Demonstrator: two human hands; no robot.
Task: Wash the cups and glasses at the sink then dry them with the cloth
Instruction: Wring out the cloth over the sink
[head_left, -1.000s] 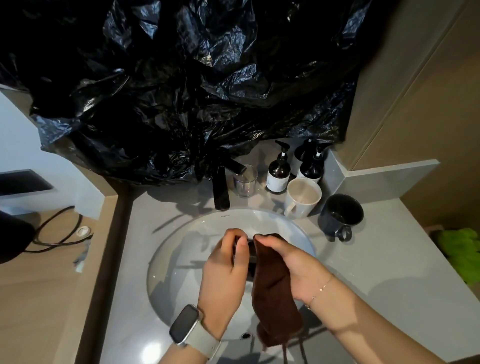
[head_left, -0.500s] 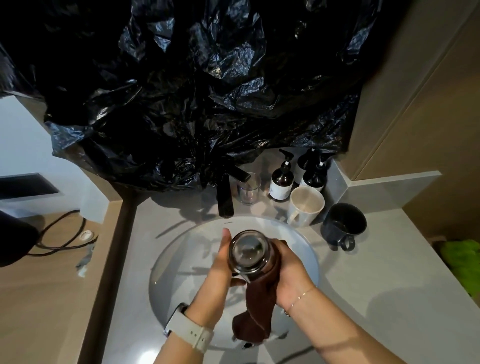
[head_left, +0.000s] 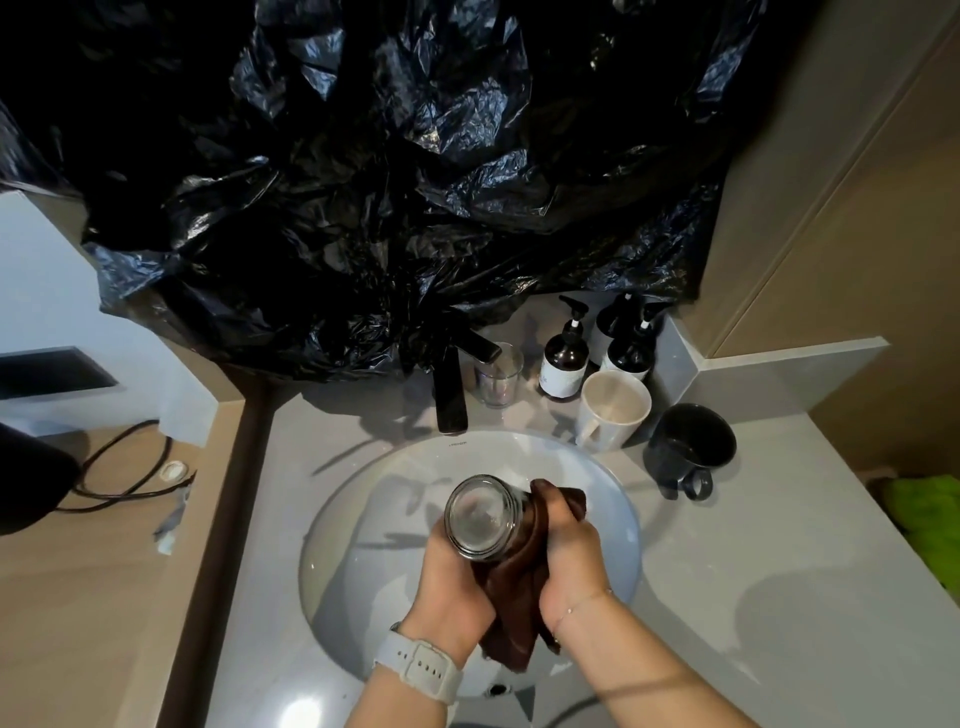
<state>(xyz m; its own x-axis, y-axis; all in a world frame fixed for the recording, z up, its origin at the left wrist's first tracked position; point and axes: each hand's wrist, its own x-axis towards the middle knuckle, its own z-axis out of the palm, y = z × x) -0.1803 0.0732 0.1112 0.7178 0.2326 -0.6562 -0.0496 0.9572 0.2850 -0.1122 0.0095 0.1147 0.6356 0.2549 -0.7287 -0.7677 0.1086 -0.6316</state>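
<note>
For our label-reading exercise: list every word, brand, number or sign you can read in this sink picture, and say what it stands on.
Nothing here can be read for certain.
Pump bottle: pale label, print too small and blurred to read.
Second pump bottle: pale label, nothing legible.
Sink: a tiny dark mark on the rim below the tap, too small to read.
Glass, brown cloth, white mug, black mug: no text seen.

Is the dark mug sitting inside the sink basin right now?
No, the dark mug stands on the grey counter to the right of the sink, beside the white mug.
</note>
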